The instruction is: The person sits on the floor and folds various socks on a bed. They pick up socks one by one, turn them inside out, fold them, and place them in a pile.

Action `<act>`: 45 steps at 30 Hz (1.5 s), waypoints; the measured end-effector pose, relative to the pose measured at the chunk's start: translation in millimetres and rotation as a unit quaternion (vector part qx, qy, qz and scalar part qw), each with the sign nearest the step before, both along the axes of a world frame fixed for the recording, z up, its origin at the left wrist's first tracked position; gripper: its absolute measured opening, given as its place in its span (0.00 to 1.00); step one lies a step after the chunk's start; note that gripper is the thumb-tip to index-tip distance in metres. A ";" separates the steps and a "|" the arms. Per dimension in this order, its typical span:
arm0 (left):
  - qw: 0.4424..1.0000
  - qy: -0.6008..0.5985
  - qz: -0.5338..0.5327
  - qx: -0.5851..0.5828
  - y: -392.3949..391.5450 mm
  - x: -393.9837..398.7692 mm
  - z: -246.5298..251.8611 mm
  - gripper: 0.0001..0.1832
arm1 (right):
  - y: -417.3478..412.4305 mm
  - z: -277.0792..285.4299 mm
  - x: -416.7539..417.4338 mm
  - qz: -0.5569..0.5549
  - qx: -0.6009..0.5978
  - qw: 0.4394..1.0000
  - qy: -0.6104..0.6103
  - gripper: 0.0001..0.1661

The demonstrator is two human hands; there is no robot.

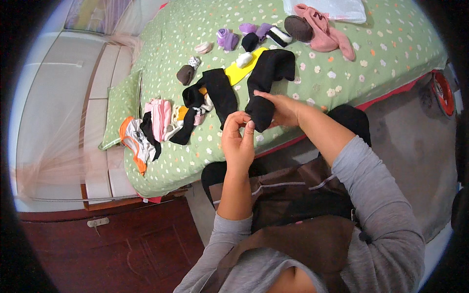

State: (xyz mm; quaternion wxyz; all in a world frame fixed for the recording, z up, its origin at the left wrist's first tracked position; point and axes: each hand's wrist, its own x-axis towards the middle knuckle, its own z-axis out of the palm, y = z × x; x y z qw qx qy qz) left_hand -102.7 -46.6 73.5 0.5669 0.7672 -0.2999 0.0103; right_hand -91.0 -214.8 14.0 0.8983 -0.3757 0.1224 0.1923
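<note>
Above the near edge of the bed, both hands hold a long black sock (261, 112). My left hand (240, 135) pinches its near end between thumb and fingers. My right hand (282, 110) wraps around its right side, with some fingers hidden behind the cloth. A black knit piece (273, 67) extends beyond the hands onto the bed; I cannot tell whether it is one with the held sock. Left of it lies another long black sock (221, 95). A flat yellow piece (246, 67) lies between them, with a rolled white sock (244, 59) on it.
The floral green bedspread (322, 80) carries several rolled socks, including purple ones (227, 39) and a brown one (186, 74). Pink knitwear (328, 36) lies at the far right. Folded pink cloth (160, 117) and orange-trimmed underwear (137, 143) lie left, by a pillow (122, 106).
</note>
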 end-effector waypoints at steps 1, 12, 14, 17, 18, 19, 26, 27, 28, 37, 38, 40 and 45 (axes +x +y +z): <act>0.999 -0.034 -0.003 0.035 1.2 -0.5 2.5 0.04 | 4.1 5.3 -2.2 -0.064 0.032 0.997 -0.014 0.24; 0.909 0.188 -0.015 -0.373 47.1 31.4 20.4 0.09 | -71.5 -2.1 16.8 -0.512 -0.226 0.824 -0.083 0.27; 0.904 0.229 -0.023 -0.360 43.2 29.3 12.4 0.08 | -67.6 -10.5 18.9 -0.480 -0.259 0.835 -0.075 0.29; 0.904 0.251 -0.062 -0.341 42.8 24.9 4.6 0.05 | -53.3 -2.2 17.5 -0.389 -0.170 0.902 -0.079 0.30; 0.913 0.242 -0.055 -0.324 36.3 21.6 5.4 0.05 | -49.6 -2.6 16.8 -0.312 -0.134 0.939 -0.049 0.30; 0.922 0.233 -0.048 -0.306 31.1 18.7 6.2 0.04 | -44.8 -3.3 15.3 -0.232 -0.097 0.968 -0.019 0.30; 0.999 -0.013 0.029 0.003 27.6 16.1 -5.9 0.03 | -9.1 14.6 -9.0 0.237 -0.281 0.930 -0.009 0.44; 0.997 -0.042 0.042 0.053 27.3 15.8 -6.1 0.03 | -7.5 12.0 -7.8 0.201 -0.286 0.936 -0.045 0.43; 0.991 -0.081 0.060 0.089 24.5 14.4 -4.2 0.03 | -5.0 5.5 -4.9 0.164 -0.291 0.939 -0.080 0.42; 0.988 -0.034 0.072 0.130 25.9 19.0 -23.7 0.14 | 16.9 -7.7 -0.3 0.043 -0.310 0.917 -0.247 0.17; 0.982 -0.059 0.102 0.144 24.6 22.5 -24.7 0.15 | 20.3 -7.6 0.3 0.030 -0.301 0.917 -0.261 0.17; 0.967 -0.114 0.136 0.182 22.1 24.1 -26.3 0.17 | 25.3 -5.8 -2.5 0.026 -0.324 0.908 -0.263 0.17; 0.957 -0.184 0.133 0.180 21.6 34.5 -50.7 0.19 | 35.1 -15.5 -3.8 -0.045 -0.399 0.861 -0.312 0.20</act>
